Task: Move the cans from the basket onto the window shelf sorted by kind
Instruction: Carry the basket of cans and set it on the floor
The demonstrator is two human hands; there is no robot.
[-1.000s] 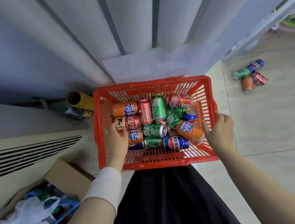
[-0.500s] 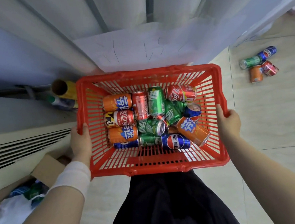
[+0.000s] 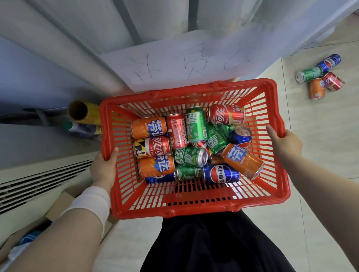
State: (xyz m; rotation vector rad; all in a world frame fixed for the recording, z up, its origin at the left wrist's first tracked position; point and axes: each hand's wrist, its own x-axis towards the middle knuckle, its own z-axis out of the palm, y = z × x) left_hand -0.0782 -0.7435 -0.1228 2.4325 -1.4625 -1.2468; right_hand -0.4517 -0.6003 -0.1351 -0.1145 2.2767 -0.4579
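A red plastic basket (image 3: 201, 208) fills the middle of the head view, held up in front of me. Several cans lie jumbled inside: orange cans (image 3: 148, 127), red cola cans (image 3: 226, 114), green cans (image 3: 195, 124) and blue cans (image 3: 221, 173). My left hand (image 3: 103, 166) grips the basket's left rim, thumb over the edge. My right hand (image 3: 285, 144) grips the right rim the same way. A white sheet with handwritten characters (image 3: 190, 64) lies on a ledge just past the basket's far edge.
Several loose cans (image 3: 320, 76) lie on the tiled floor at the right. A cardboard tube (image 3: 81, 111) and bottles sit left of the basket. A slatted vent unit (image 3: 30, 188) and an open cardboard box (image 3: 28, 233) are at the left. Grey curtains hang beyond.
Both hands moved from inside the basket to its side rims and gripped them. The basket has come up closer to the camera, with the cans shifting little.
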